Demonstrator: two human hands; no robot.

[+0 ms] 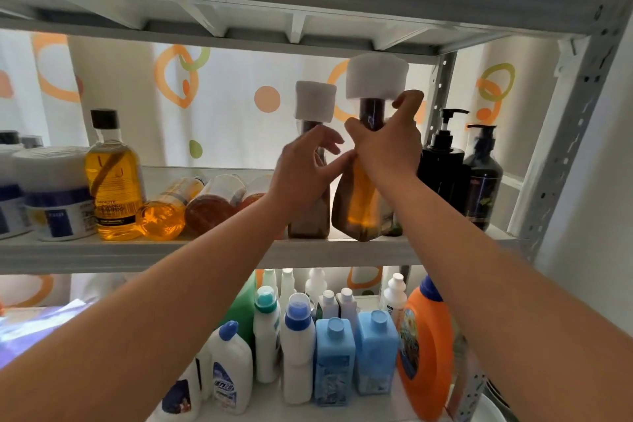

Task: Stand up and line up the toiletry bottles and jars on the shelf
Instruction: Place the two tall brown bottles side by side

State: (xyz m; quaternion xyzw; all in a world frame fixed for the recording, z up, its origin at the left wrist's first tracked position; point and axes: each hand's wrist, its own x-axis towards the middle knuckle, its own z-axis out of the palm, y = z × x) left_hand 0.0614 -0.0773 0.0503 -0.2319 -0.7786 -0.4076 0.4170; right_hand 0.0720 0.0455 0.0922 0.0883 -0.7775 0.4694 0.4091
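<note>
Step in hand: one tall white-capped bottle is being stood into the row, right of centre on the shelf.

Right hand: clamped round the neck and shoulder of the held bottle, just under its white cap. The bottle is tilted, top leaning a little to the right, base down at the shelf's front edge (whether the base sits wholly on the board cannot be told).

Left hand: fingers apart and loose, nothing clamped. It is held in front of the twin bottle, which stands upright just left of the held one. The thumb is stretched towards the held bottle.

Rest of the row:
- Pump bottles are upright just right of the held bottle.
- Lying bottles (three, it seems) are on their sides left of the twin.
- A black-capped bottle is upright beyond them.
- Jars are upright at the far left.

Judgement: the task is roughly half done, with the lying bottles yet to be raised.

Next move, as judged:
- The held bottle is to be brought vertical.
- It is to be eased back from the edge and set flush between twin and pumps.
- The gap there looks narrow, and the big cap is close under the upper shelf, so a slow, straight placement is called for before the grip is let go.
</note>
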